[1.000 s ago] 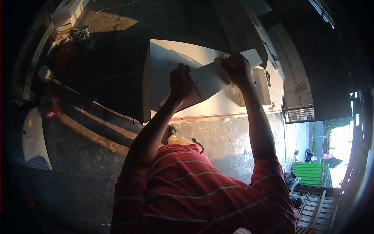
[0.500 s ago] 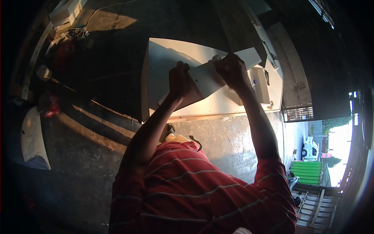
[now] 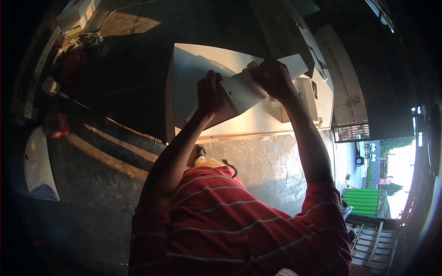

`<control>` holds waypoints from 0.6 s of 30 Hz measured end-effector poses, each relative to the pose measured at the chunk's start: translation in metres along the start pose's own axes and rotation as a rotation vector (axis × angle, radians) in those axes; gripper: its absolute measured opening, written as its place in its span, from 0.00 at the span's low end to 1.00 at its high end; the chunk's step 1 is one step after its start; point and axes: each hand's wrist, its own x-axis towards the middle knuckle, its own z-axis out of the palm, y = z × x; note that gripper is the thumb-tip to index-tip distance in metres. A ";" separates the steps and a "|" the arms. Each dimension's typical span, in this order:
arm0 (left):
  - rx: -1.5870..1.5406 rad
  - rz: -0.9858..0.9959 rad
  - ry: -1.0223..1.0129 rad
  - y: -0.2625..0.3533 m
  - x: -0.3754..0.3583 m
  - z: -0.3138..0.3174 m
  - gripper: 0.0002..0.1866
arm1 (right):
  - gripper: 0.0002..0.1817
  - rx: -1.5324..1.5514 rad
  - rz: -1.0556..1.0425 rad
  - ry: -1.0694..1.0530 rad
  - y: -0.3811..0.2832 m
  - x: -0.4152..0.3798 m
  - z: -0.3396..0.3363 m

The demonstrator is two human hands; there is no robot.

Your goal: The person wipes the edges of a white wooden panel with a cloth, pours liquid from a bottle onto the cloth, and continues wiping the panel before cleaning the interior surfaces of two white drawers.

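A narrow white board [image 3: 241, 94] with small dark holes near one end lies slanted between my hands, above a large white panel [image 3: 221, 55]. My left hand [image 3: 210, 92] is closed on the board's left end. My right hand [image 3: 275, 79] is curled over the board's upper part. A small pale, rounded thing [image 3: 252, 66] pokes out beside its fingers; I cannot make out what it is. The right fingertips are partly hidden.
An open pale box [image 3: 306, 99] with a small blue-topped item sits on the panel's right side. Wooden strips [image 3: 131, 131] and a curved pale piece [image 3: 39, 163] lie on the floor at left. A printed board [image 3: 343, 78] stands at right.
My right hand and the pale thing have shifted slightly left along the board. My left hand still grips the end. Outside, the white vehicle has moved.
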 end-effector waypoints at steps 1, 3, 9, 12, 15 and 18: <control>-0.027 -0.051 -0.053 -0.002 0.002 0.000 0.02 | 0.15 -0.006 0.036 -0.035 0.005 0.005 -0.004; -0.050 -0.098 -0.096 -0.005 0.005 0.000 0.02 | 0.16 -0.041 0.068 -0.054 0.002 0.005 -0.002; -0.102 -0.114 -0.034 -0.016 -0.003 0.010 0.02 | 0.10 -0.119 0.270 0.008 0.018 0.012 -0.004; 0.039 -0.046 -0.035 0.001 0.002 -0.004 0.03 | 0.08 -0.055 -0.374 0.192 -0.003 -0.013 0.023; 0.102 -0.027 -0.152 0.003 0.000 -0.005 0.04 | 0.09 -0.015 -0.608 0.102 -0.034 -0.033 0.027; -0.111 -0.165 0.012 -0.006 -0.001 0.002 0.03 | 0.11 0.002 -0.376 0.234 0.009 -0.032 0.026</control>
